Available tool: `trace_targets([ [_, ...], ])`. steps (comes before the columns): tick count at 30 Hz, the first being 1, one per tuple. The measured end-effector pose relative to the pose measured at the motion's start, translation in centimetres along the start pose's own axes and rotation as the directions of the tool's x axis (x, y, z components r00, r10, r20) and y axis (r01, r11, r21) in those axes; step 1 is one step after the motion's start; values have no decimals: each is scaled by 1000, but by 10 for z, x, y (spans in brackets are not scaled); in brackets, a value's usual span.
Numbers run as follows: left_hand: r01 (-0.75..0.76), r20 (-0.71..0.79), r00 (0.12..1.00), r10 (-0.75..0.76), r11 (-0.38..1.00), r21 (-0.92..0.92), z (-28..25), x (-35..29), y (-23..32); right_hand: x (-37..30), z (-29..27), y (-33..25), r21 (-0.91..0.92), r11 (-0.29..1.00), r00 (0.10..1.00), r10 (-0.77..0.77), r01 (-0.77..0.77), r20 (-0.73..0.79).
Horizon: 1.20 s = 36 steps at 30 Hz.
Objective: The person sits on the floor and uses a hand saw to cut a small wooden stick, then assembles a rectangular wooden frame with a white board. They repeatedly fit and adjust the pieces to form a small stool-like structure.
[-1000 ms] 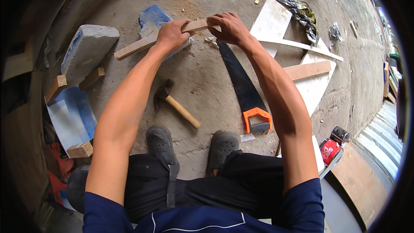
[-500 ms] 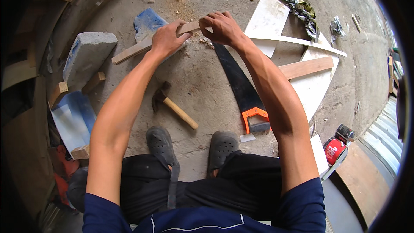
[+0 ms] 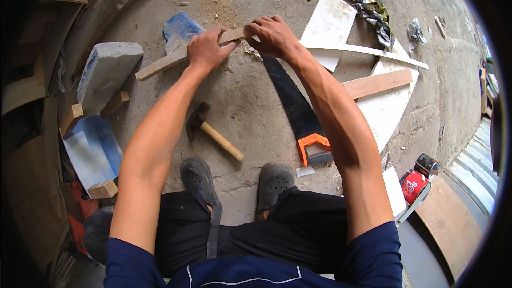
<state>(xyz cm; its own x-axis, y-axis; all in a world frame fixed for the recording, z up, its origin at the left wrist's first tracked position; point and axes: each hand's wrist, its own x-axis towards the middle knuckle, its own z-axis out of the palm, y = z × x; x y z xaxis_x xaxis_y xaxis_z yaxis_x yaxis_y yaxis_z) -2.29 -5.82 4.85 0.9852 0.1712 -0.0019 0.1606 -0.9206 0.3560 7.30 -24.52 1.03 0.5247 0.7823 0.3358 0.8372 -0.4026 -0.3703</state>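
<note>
A narrow wooden strip (image 3: 165, 64) slants across the far middle, over a blue-stained block (image 3: 180, 28) on the ground. Around its middle, my left hand (image 3: 208, 49) is closed. My right hand (image 3: 271, 36) grips the strip's right end, its fingers curled over the top and hiding that end. Below my right hand lies a handsaw (image 3: 293, 96) with a black blade and orange handle, partly beside my right forearm. Between my arms, a claw hammer (image 3: 216, 136) with a wooden handle rests on the concrete.
Several white boards (image 3: 328, 29) and a bare wooden plank (image 3: 377, 84) lie at the right. A concrete slab (image 3: 109, 69) leans at the left near wood blocks. Red tape rolls (image 3: 414, 185) sit at the lower right. Sawdust (image 3: 220, 1) is scattered beyond my hands.
The strip's left end has dipped slightly, and my left hand has shifted a little with it. Both hands keep their hold on the strip.
</note>
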Motion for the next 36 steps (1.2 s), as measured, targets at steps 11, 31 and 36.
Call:
trace_targets([
  [11,-28,-100,994,36,997,78,7,-1,4,0,-3,-2,-35,999,1000,-3,3,-1],
  [31,-43,-166,985,43,999,5,14,0,-1,0,-6,-20,-149,988,1000,26,-27,-5],
  [36,-52,-147,988,39,995,-88,4,-8,3,-1,-8,-28,-193,980,999,52,-49,9],
])
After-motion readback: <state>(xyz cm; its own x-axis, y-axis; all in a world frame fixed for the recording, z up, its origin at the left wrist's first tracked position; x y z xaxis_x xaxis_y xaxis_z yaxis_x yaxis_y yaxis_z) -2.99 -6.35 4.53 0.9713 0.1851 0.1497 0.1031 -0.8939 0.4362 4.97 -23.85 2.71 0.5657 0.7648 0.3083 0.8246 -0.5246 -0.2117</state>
